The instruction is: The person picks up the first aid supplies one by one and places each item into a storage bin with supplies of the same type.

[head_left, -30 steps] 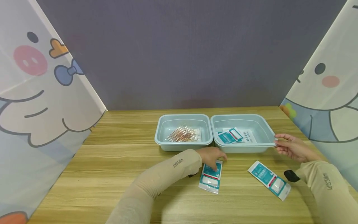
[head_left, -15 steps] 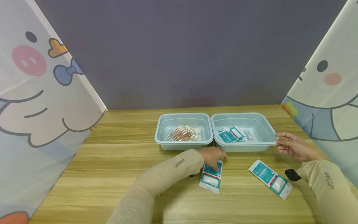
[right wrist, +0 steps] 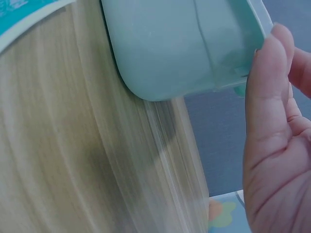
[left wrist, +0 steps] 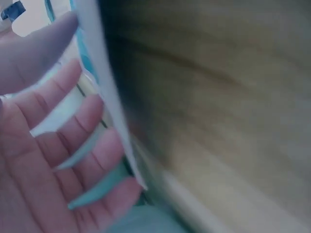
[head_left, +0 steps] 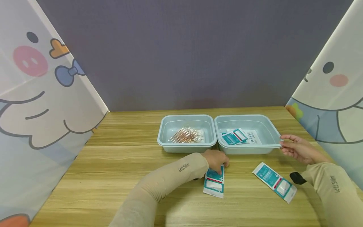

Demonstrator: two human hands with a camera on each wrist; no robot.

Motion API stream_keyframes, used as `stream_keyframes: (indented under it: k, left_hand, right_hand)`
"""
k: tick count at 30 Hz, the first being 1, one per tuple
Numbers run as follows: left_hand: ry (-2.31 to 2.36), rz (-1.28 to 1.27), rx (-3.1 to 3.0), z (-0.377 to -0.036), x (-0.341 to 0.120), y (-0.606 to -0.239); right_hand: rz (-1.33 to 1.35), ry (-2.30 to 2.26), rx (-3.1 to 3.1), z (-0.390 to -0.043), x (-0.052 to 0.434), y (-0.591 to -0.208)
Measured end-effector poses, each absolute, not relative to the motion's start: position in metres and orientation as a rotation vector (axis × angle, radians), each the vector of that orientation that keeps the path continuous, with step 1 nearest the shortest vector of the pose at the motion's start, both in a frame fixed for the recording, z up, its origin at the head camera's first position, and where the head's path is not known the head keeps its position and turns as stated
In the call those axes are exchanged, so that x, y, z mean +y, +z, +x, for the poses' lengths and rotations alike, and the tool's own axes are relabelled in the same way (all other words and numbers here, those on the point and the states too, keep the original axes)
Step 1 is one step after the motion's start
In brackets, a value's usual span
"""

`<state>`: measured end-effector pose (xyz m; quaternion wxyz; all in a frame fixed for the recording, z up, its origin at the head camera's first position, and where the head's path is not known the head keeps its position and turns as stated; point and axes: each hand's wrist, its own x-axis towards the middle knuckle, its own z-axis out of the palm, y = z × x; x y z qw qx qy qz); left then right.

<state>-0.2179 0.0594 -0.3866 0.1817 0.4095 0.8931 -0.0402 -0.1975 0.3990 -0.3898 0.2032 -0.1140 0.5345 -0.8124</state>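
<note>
Wooden worktop (head_left: 119, 176) carries two pale-blue trays side by side. Left of the right tray (head_left: 266, 127), the left tray (head_left: 170, 126) holds swabs (head_left: 187, 135). Just before it, the left hand (head_left: 216, 160) presses a teal packet (head_left: 214, 184) with relaxed fingers (left wrist: 92, 160). The right hand (head_left: 297, 148) pinches the right tray's rim; another packet (head_left: 274, 182) lies near.

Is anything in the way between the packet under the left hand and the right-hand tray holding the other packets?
Only the tray's near wall. The left hand touches the teal packet on bare table just in front of the right tray; nothing else lies between them.
</note>
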Motion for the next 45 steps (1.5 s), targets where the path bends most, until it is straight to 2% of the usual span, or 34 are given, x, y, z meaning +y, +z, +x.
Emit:
stream_keyframes:
  k: [18, 29, 39, 45]
  left_hand:
    - [-0.203, 0.971, 2.554, -0.212, 0.056, -0.373]
    - [-0.177, 0.947, 2.559, -0.215, 0.053, -0.371]
    - [0.159, 1.156, 2.438, -0.215, 0.051, -0.364]
    - [0.291, 1.165, 2.402, -0.215, 0.049, -0.349]
  right_hand:
    - [-0.366, -2.272, 1.486, -0.197, 0.399, -0.390]
    - [-0.346, -2.241, 1.545, -0.200, 0.395, -0.388]
    - [-0.302, -2.236, 1.549, -0.197, 0.399, -0.389]
    - [-0.306, -2.239, 1.541, -0.195, 0.399, -0.389]
